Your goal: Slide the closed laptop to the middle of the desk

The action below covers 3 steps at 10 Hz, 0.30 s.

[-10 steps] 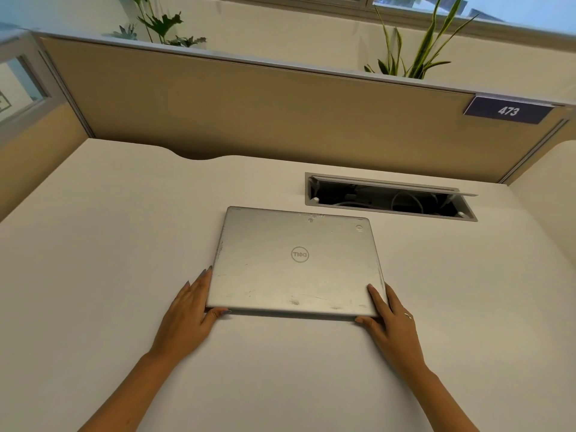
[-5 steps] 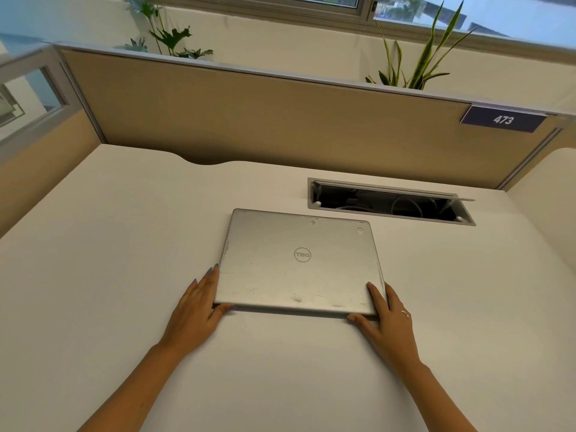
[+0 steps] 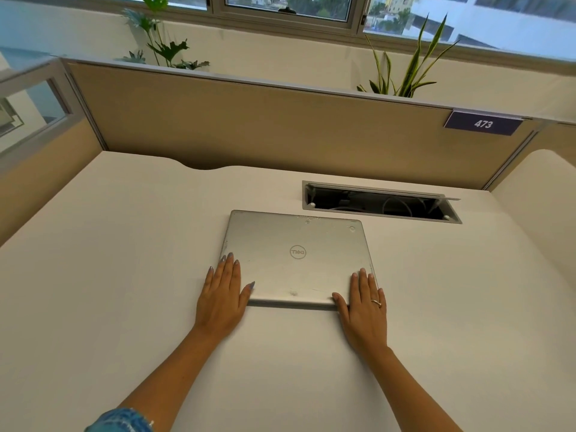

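A closed silver laptop [image 3: 297,257] lies flat on the white desk [image 3: 124,275], logo up, just in front of the cable slot. My left hand [image 3: 223,294] lies flat over its near left corner, fingers stretched along the left edge and thumb on the lid. My right hand [image 3: 364,304], with a ring on one finger, lies flat over the near right corner, fingertips on the lid. Both palms sit at the laptop's front edge. Neither hand curls around the laptop.
An open cable slot [image 3: 381,202] with wires inside is cut into the desk behind the laptop to the right. A tan partition [image 3: 265,126] with a "473" sign [image 3: 483,123] closes off the back. Partitions also stand at the left and right. Plants rise behind the partition.
Both hands have moved from beside the near corners up onto the lid and now lie flat. The laptop sits slightly farther from me, closer to the cable slot.
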Motion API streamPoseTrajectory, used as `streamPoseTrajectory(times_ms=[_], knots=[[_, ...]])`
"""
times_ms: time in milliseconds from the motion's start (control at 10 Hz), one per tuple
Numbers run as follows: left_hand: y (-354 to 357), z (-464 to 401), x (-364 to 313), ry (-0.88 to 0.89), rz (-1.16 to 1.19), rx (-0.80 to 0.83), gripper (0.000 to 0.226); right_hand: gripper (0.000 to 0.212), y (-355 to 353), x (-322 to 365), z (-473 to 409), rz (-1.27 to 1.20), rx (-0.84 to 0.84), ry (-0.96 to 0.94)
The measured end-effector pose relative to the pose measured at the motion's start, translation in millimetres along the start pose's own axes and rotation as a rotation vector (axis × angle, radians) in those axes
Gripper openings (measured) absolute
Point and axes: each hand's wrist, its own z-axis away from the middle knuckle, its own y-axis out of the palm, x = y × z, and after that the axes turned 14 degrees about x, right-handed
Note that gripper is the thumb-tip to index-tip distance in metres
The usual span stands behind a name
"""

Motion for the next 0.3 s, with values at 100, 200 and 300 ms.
streamPoseTrajectory(times_ms=[100,200,300], knots=[[1.0,-0.9,-0.5,0.001,-0.019,0.003,0.073,0.088,0.3,-0.4,-0.5,0.011,-0.001,-0.005],[-0.9,1.0,-1.1,0.019,-0.042,-0.014,0.074,0.091,-2.9,0.7,1.9,-0.002,-0.001,-0.015],[-2.7,1.3,-2.8,0.026,-0.025,-0.081,0.075,0.093,-6.4,0.8,-0.1,-0.024,-0.018,-0.023]])
